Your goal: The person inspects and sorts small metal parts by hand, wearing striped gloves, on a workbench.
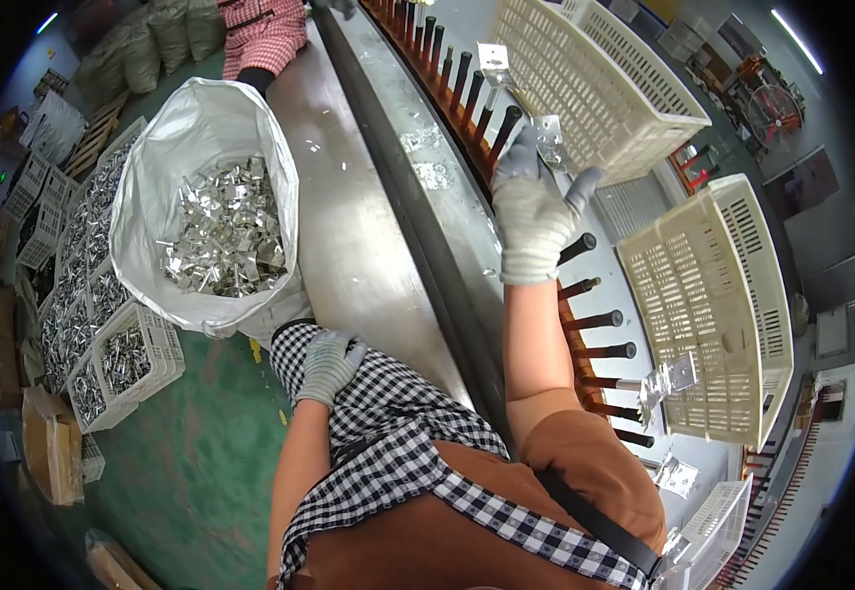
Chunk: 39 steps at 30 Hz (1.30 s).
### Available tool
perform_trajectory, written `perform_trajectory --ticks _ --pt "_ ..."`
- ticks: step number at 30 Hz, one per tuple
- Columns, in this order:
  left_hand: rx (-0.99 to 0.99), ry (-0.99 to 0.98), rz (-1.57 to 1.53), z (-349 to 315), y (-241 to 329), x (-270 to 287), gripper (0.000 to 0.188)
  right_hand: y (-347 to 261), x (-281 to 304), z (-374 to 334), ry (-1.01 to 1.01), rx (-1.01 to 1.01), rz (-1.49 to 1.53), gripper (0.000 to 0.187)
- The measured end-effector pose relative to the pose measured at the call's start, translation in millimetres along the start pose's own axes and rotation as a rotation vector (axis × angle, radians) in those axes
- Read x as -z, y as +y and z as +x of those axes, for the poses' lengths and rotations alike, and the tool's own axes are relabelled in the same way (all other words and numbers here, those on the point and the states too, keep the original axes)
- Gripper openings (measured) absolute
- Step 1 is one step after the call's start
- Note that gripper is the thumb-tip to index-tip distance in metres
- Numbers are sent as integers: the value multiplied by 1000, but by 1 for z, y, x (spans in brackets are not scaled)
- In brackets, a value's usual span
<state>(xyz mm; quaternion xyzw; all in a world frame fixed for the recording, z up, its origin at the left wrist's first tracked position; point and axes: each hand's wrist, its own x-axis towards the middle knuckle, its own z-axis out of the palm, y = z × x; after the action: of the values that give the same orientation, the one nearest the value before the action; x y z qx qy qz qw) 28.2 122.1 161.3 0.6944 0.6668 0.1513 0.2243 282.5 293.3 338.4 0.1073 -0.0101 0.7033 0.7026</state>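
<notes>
My right hand (534, 211), in a light glove with grey fingertips, reaches out over a row of black-tipped pegs (506, 128). Its thumb stands apart from the fingers. Just past the fingertips is a shiny bent metal piece (549, 140); whether the hand touches it, I cannot tell. Another metal piece (493, 61) sits on a peg farther along, and one more (671, 382) is nearer to me. My left hand (329, 367), also gloved, lies on the black-and-white checked apron (398, 393) over my lap, its fingers stretched out and holding nothing visible.
A white sack (285, 187) of loose metal pieces (226, 231) stands left of the steel bench (349, 236). Cream slotted crates (708, 315) line the right side. Metal-filled crates (142, 393) stand on the green floor (182, 472). A person in red checks (262, 34) is beyond.
</notes>
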Motion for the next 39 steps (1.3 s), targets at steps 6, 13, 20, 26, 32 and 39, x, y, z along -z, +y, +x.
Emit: perform_trajectory --ticks 6,13,20,26,32,39 --pt "-35 50 -39 -4 -2 2 29 16 -7 28 -118 13 -78 48" --pt "50 66 -33 -3 -4 -4 34 80 -62 53 -336 161 -682 29" --pt "-22 13 -4 -3 -7 -9 39 232 36 55 -598 -348 -1365 31" --pt "44 -26 17 -6 -2 -1 35 227 163 -21 -943 -1113 -2278 41" --pt "5 45 -36 -6 -1 3 32 155 215 -49 -647 -252 -2357 39" --pt "-23 33 -37 0 12 9 28 165 242 -43 -219 -280 -2244 61"
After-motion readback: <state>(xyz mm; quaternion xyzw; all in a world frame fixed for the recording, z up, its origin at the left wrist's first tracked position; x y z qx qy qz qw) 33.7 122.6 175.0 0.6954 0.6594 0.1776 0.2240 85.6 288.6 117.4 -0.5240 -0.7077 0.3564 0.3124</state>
